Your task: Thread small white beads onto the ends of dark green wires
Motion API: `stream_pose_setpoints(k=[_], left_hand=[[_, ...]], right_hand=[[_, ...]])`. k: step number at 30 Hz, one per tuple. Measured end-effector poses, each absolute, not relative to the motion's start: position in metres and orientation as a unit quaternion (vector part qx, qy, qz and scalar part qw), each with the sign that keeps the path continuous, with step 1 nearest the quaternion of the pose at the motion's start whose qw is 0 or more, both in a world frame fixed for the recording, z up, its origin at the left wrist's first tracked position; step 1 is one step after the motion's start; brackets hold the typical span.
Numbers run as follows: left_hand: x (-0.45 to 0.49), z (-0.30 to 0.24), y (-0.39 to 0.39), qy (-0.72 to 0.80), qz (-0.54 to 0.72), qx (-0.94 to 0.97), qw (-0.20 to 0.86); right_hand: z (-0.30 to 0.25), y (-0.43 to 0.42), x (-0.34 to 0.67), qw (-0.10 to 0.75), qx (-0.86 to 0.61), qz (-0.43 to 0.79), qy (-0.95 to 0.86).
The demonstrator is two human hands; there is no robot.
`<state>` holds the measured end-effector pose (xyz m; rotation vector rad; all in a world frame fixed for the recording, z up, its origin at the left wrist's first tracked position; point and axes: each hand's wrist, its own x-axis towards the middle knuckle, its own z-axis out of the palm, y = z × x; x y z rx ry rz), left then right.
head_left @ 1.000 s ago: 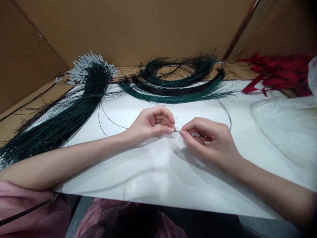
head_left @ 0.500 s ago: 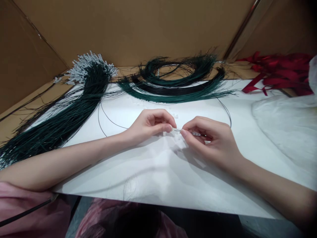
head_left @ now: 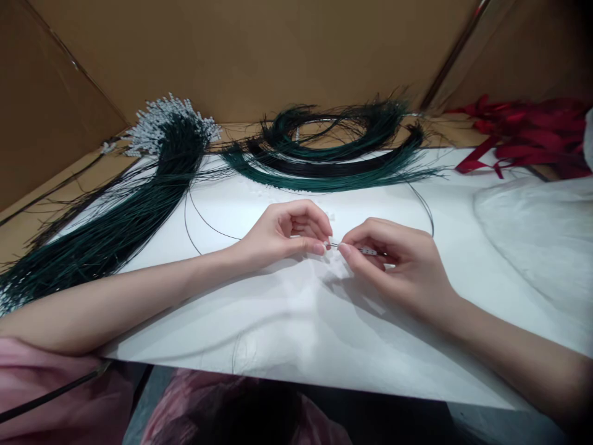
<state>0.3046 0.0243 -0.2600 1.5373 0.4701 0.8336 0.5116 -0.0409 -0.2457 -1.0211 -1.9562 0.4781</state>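
My right hand (head_left: 396, 256) is closed, pinching a thin dark wire (head_left: 334, 245) between thumb and forefinger. Small white beads (head_left: 369, 251) sit on that wire behind the fingertips, partly under the hand. From the left, my left hand (head_left: 291, 232) meets the wire's tip with thumb and forefinger around a tiny white bead (head_left: 327, 245). The fingers mostly cover this bead, so I cannot tell whether the wire passes through it. Loose white beads (head_left: 330, 216) lie on the white table surface (head_left: 208, 321) just beyond my hands.
A thick bundle of dark green wires (head_left: 152, 204) with white beaded ends (head_left: 162, 127) lies at left. Curved bundles of green and black wire (head_left: 324, 176) rest at the back. Red ribbons (head_left: 532, 139) and a translucent plastic bag (head_left: 532, 235) are at right. Cardboard walls (head_left: 278, 55) stand behind.
My left thumb and forefinger have shifted slightly right, toward the right fingertips, with the bead closer to them. The right hand stays almost where it was on the wire.
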Motion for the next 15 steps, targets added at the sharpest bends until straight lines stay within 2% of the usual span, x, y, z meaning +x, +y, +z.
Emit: stream_pose_setpoints(k=[15], left_hand=[[0.3051, -0.2599, 0.0240, 0.204, 0.370, 0.669, 0.611]], right_hand=[[-0.2476, -0.0416, 0.5108, 0.422, -0.409, 0.201, -0.784]])
